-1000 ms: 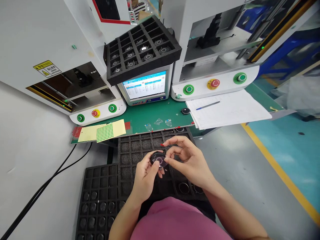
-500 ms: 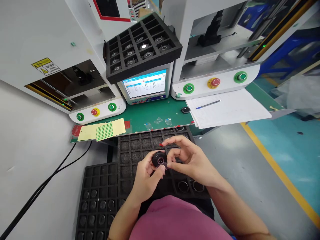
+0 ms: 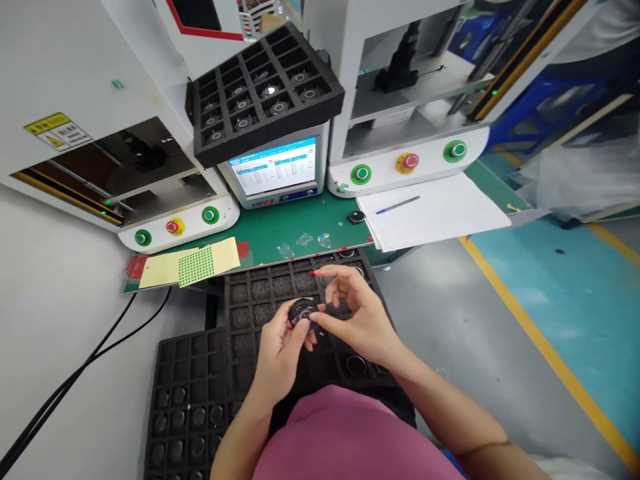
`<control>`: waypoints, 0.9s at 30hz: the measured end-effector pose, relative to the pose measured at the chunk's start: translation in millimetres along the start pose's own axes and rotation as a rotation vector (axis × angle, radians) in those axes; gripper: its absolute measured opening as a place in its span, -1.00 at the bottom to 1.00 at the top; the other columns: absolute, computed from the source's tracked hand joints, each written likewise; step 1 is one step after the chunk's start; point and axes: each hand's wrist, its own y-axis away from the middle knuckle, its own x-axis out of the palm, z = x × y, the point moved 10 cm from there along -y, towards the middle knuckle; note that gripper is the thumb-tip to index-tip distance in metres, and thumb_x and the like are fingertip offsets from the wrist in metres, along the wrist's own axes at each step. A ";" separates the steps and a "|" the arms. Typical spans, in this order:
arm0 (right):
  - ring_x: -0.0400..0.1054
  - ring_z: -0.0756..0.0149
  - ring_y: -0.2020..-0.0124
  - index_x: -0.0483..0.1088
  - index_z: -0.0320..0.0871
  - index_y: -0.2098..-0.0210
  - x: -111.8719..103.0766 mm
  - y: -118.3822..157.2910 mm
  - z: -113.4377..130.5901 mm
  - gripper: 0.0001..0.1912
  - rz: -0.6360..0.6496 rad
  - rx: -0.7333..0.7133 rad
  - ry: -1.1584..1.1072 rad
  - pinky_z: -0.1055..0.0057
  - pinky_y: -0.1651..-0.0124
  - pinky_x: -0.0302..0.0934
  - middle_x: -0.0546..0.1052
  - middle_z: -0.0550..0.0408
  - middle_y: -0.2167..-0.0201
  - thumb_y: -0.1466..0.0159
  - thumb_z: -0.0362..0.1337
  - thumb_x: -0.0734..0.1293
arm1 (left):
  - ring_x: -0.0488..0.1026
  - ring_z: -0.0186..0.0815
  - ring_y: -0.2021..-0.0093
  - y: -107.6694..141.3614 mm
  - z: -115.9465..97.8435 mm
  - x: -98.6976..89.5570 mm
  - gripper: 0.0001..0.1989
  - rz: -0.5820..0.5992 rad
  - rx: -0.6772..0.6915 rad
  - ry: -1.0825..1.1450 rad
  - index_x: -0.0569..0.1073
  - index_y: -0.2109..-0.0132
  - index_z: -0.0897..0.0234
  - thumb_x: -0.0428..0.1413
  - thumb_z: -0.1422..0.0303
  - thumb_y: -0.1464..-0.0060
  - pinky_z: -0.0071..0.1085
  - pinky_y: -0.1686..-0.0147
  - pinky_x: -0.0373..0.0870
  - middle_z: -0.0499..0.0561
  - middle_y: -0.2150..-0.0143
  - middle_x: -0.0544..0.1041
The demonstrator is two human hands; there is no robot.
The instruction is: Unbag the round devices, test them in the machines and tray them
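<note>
My left hand [image 3: 281, 350] grips a round black watch case [image 3: 301, 309] by its edge, its back turned up, with the thumb over the lower part. On the right, my right hand [image 3: 357, 310] has its thumb stretched out to touch the watch back. Its index finger reaches forward, apart from the thumb, and a small red piece [image 3: 313, 273] shows at the fingertip. The other fingers are loosely curled. Both hands are above a black foam tray [image 3: 240, 293] with square compartments; a few round parts, such as a dark ring [image 3: 357, 365], lie in it.
Two white press machines flank a small monitor [image 3: 275, 167], with a foam tray of watch cases [image 3: 270, 143] on top. The green bench [image 3: 260, 233] holds sticker sheets [image 3: 196, 267], clear film scraps, another watch case [image 3: 356, 217] and papers with a pen [image 3: 399, 204]. Another filled tray [image 3: 187, 373] is lower left.
My right thumb has moved left onto the watch back, and its index finger has parted from the curled fingers. The watch case is tilted differently. The whole view has shifted slightly.
</note>
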 end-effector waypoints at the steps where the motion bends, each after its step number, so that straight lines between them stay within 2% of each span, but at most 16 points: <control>1: 0.23 0.40 0.46 0.36 -0.04 0.09 -7.4 -1.9 -3.4 -0.57 -0.061 -0.008 0.014 0.38 0.36 0.24 0.37 0.22 0.45 -0.05 -0.39 0.45 | 0.38 -0.42 0.53 0.4 0.1 -1.0 -0.69 -0.007 0.007 -0.001 0.40 0.11 0.32 0.13 0.15 -0.18 -0.49 0.46 0.37 -0.07 0.49 0.50; 3: 0.20 0.42 0.49 0.36 -0.06 0.14 -31.7 -4.2 -10.9 -0.65 -0.228 -0.018 0.022 0.40 0.39 0.18 0.38 0.23 0.45 -0.08 -0.36 0.44 | 0.43 -0.41 0.50 1.3 3.5 -1.7 -0.74 -0.005 0.009 0.012 0.33 0.20 0.27 0.12 0.16 -0.20 -0.46 0.41 0.43 -0.01 0.39 0.58; 6: 0.21 0.47 0.49 0.29 -0.07 0.20 -73.6 -0.3 -22.6 -0.72 -0.435 -0.026 0.009 0.42 0.38 0.16 0.45 0.15 0.28 -0.12 -0.30 0.40 | 0.56 -0.33 0.34 -2.0 19.8 -0.4 -0.79 0.030 0.018 -0.075 0.26 0.23 0.24 0.06 0.20 -0.25 -0.36 0.24 0.53 0.11 0.21 0.64; 8: 0.22 0.48 0.48 0.27 -0.07 0.21 -93.4 4.9 -31.9 -0.72 -0.477 -0.008 -0.007 0.42 0.38 0.17 0.46 0.12 0.21 -0.11 -0.27 0.40 | 0.59 -0.31 0.28 -9.0 34.8 3.6 -0.86 0.055 0.094 -0.305 0.31 0.19 0.26 0.03 0.27 -0.27 -0.34 0.22 0.54 0.15 0.15 0.63; 11: 0.23 0.48 0.50 0.27 -0.07 0.24 -113.5 16.2 -45.6 -0.69 -0.515 0.036 -0.034 0.44 0.41 0.17 0.44 0.17 0.32 -0.07 -0.26 0.42 | 0.53 -0.38 0.41 -21.2 68.2 24.6 -0.89 0.136 0.232 -0.600 0.45 0.18 0.29 0.06 0.36 -0.21 -0.46 0.40 0.50 0.13 0.12 0.61; 15: 0.30 0.42 0.45 0.26 -0.07 0.26 -123.2 25.7 -56.0 -0.68 -0.543 0.067 -0.089 0.44 0.38 0.21 0.42 0.22 0.45 -0.05 -0.21 0.43 | 0.47 -0.37 0.47 -27.8 115.6 62.3 -0.85 0.246 0.365 -0.782 0.57 0.19 0.25 0.09 0.45 -0.16 -0.48 0.45 0.42 0.03 0.34 0.56; 18: 0.33 0.41 0.44 0.26 -0.06 0.26 -126.8 26.0 -56.9 -0.67 -0.557 0.068 -0.115 0.43 0.37 0.24 0.43 0.21 0.46 -0.06 -0.17 0.44 | 0.47 -0.32 0.44 -22.4 136.9 82.5 -0.79 0.287 0.483 -0.912 0.58 0.15 0.27 0.05 0.49 -0.19 -0.45 0.45 0.38 0.07 0.37 0.53; 23: 0.33 0.41 0.47 0.26 -0.07 0.28 -132.1 22.8 -54.3 -0.63 -0.550 0.051 -0.106 0.42 0.38 0.26 0.48 0.18 0.46 -0.06 -0.12 0.48 | 0.48 -0.28 0.38 -11.1 150.6 91.4 -0.72 0.313 0.669 -1.055 0.57 0.08 0.28 -0.03 0.51 -0.25 -0.42 0.43 0.35 0.12 0.34 0.57; 27: 0.35 0.40 0.48 0.25 -0.07 0.28 -136.5 20.8 -56.8 -0.64 -0.536 0.040 -0.042 0.41 0.39 0.28 0.50 0.16 0.45 -0.09 -0.09 0.46 | 0.50 -0.26 0.36 -9.1 156.3 90.3 -0.73 0.282 0.741 -1.137 0.56 0.05 0.25 0.00 0.52 -0.25 -0.40 0.39 0.39 0.10 0.36 0.58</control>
